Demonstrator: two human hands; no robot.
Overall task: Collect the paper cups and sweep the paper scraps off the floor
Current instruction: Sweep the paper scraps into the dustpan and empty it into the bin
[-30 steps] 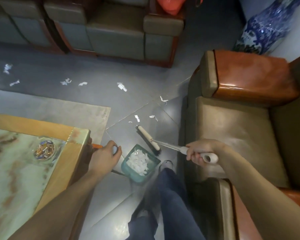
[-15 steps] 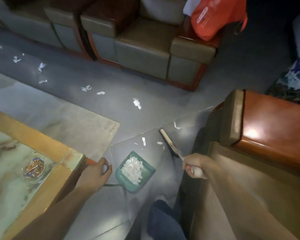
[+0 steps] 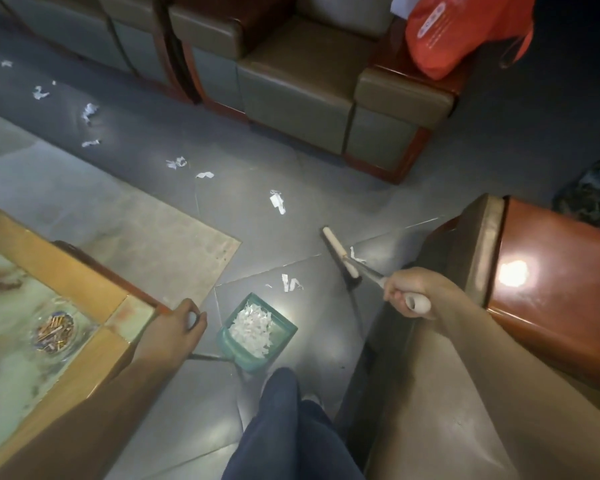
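Note:
A teal dustpan stands on the grey floor in front of my legs, holding a heap of white paper scraps. My left hand grips the dustpan's long handle by the table corner. My right hand holds the white handle of a small broom, whose head rests on the floor beyond the dustpan. Two scraps lie between broom and dustpan, one scrap beside the broom head. More scraps trail off to the far left. No paper cups are in view.
A marble-topped coffee table with an ashtray fills the left. A rug lies under it. An armchair is on the right, sofas at the back, an orange bag on one armrest.
The broom head has swung out from the dustpan's mouth toward the armchair and farther across the floor. My view has tilted up, showing more of the sofas. The dustpan has stayed put.

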